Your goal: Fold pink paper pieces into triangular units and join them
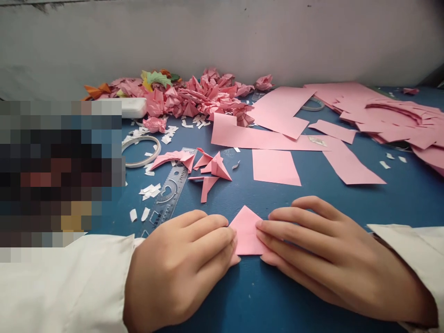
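Note:
A piece of pink paper point(247, 233), folded to a point at the top with a straight lower edge, lies between my hands near the table's front. My left hand point(183, 263) grips its left side, the fingers close together over the paper and the thumb at the bottom edge. On the other side, my right hand point(322, 254) holds the right edge with its fingertips and thumb. The outer corners of the paper are hidden under the fingers. Just beyond lie several small folded pink paper pieces point(215, 165) and a clear plastic ruler point(172, 185), its near end behind my left hand.
A flat pink square point(275, 167) and pink strips point(267, 138) lie ahead. Crumpled pink paper point(194, 95) is heaped against the wall point(222, 41). Pink sheets point(388, 108) are stacked at right. A tape roll point(157, 150) and white scraps point(150, 191) sit at left, beside a blurred-out area.

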Action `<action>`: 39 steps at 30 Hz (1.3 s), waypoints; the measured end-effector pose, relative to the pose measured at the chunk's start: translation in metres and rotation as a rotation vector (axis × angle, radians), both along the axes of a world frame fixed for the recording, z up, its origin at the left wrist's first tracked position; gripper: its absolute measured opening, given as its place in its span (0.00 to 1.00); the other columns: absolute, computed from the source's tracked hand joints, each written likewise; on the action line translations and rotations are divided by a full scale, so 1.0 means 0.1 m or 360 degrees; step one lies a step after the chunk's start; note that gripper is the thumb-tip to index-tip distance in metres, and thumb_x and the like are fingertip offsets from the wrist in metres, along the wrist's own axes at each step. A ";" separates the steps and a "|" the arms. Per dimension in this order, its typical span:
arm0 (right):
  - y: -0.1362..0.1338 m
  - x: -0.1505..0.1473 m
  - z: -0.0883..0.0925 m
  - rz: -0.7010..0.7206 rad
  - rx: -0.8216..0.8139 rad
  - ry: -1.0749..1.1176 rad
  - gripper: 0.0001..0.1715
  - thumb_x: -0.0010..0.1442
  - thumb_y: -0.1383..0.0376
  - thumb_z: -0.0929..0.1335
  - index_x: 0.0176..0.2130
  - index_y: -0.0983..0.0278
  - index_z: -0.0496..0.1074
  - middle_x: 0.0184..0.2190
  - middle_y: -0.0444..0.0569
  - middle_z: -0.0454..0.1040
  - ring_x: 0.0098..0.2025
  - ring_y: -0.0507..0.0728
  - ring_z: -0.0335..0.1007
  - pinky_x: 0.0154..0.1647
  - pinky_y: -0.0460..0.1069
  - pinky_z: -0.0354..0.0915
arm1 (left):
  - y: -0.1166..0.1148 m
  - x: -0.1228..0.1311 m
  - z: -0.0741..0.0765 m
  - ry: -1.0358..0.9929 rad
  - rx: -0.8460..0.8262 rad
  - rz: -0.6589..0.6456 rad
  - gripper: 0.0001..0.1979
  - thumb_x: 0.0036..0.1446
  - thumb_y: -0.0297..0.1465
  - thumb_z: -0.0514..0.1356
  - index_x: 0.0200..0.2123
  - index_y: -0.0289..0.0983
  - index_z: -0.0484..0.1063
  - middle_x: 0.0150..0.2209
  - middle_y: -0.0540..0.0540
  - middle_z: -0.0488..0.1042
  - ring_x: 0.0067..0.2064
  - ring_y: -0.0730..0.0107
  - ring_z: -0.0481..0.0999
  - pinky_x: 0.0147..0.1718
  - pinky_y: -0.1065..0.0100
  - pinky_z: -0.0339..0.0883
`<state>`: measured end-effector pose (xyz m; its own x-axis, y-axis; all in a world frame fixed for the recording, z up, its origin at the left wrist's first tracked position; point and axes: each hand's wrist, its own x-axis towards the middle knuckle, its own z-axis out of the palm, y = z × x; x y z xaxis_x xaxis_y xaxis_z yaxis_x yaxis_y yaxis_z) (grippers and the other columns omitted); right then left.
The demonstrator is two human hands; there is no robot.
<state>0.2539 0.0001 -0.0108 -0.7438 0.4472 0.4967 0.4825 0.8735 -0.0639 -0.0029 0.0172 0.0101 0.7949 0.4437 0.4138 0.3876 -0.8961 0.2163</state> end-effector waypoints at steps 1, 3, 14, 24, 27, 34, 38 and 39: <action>-0.01 0.00 -0.01 0.0001 0.0041 0.0008 0.13 0.76 0.72 0.62 0.44 0.67 0.75 0.43 0.46 0.83 0.45 0.55 0.74 0.48 0.56 0.66 | 0.00 0.00 0.01 0.0003 -0.0006 -0.0021 0.20 0.78 0.22 0.48 0.37 0.31 0.78 0.38 0.44 0.84 0.38 0.67 0.82 0.37 0.65 0.76; -0.03 0.00 -0.01 0.0016 0.0078 0.0058 0.19 0.77 0.75 0.57 0.44 0.66 0.74 0.41 0.46 0.83 0.44 0.55 0.74 0.48 0.57 0.64 | 0.01 0.00 0.00 0.0008 0.0050 -0.0046 0.21 0.78 0.22 0.47 0.35 0.33 0.76 0.37 0.44 0.83 0.37 0.67 0.81 0.37 0.65 0.75; 0.11 -0.01 -0.01 -0.0154 -0.0207 -0.0050 0.20 0.77 0.69 0.60 0.32 0.64 0.69 0.30 0.47 0.70 0.31 0.54 0.61 0.34 0.52 0.61 | 0.11 -0.03 -0.02 0.0208 -0.0428 0.0114 0.16 0.71 0.22 0.50 0.31 0.36 0.70 0.33 0.48 0.70 0.34 0.66 0.65 0.33 0.65 0.63; 0.08 -0.02 0.01 -0.0201 0.0053 -0.0136 0.23 0.75 0.70 0.62 0.26 0.63 0.66 0.26 0.45 0.64 0.29 0.55 0.55 0.32 0.53 0.55 | 0.13 0.00 -0.02 0.0205 -0.0332 0.0116 0.17 0.71 0.22 0.51 0.28 0.35 0.69 0.29 0.49 0.69 0.31 0.68 0.65 0.29 0.65 0.60; 0.09 -0.03 0.01 -0.0205 0.0092 -0.0149 0.23 0.74 0.71 0.62 0.26 0.63 0.66 0.26 0.46 0.64 0.29 0.55 0.54 0.32 0.53 0.53 | 0.13 -0.01 -0.06 0.0194 -0.0244 0.0111 0.19 0.72 0.23 0.51 0.27 0.34 0.70 0.29 0.49 0.70 0.31 0.68 0.65 0.30 0.65 0.61; 0.12 -0.08 0.04 -0.0191 0.0079 -0.0154 0.24 0.73 0.73 0.62 0.24 0.62 0.66 0.24 0.44 0.60 0.28 0.56 0.48 0.31 0.53 0.50 | 0.08 -0.12 -0.05 0.0212 -0.0258 0.0114 0.17 0.76 0.25 0.48 0.31 0.36 0.68 0.31 0.49 0.70 0.33 0.66 0.64 0.34 0.66 0.62; 0.13 -0.06 0.04 -0.0176 0.0056 -0.0149 0.25 0.73 0.72 0.62 0.24 0.63 0.66 0.23 0.44 0.60 0.28 0.55 0.48 0.31 0.52 0.50 | 0.09 -0.11 -0.04 0.0181 -0.0294 0.0152 0.15 0.75 0.24 0.49 0.33 0.38 0.65 0.31 0.51 0.69 0.33 0.67 0.65 0.35 0.67 0.62; 0.13 -0.05 0.04 -0.0172 0.0051 -0.0141 0.25 0.74 0.72 0.62 0.24 0.63 0.66 0.23 0.44 0.61 0.28 0.55 0.48 0.31 0.52 0.50 | 0.09 -0.10 -0.04 0.0179 -0.0290 0.0155 0.15 0.74 0.23 0.49 0.32 0.38 0.65 0.30 0.51 0.69 0.32 0.67 0.65 0.34 0.67 0.62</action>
